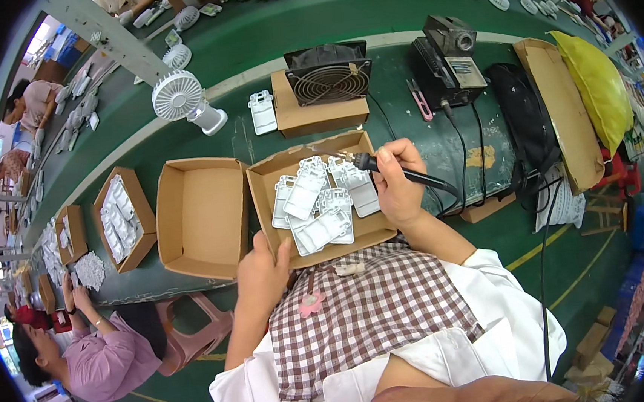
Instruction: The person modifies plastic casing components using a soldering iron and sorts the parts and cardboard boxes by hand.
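My right hand (396, 180) grips a black-handled soldering iron (380, 168), its tip pointing left over a cardboard box (261, 198). That box rests at the table's near edge above my lap and holds several white plastic fan shells (320, 201). My left hand (261, 270) holds the box's near left corner, thumb on the rim. A checked apron covers my lap.
An empty cardboard box (200, 214) sits left of mine, then a box of white parts (120, 217). A small white fan (178, 97), a black extractor fan on a box (327, 76) and a soldering station (447, 59) stand behind. A person in pink (100, 354) sits at my left.
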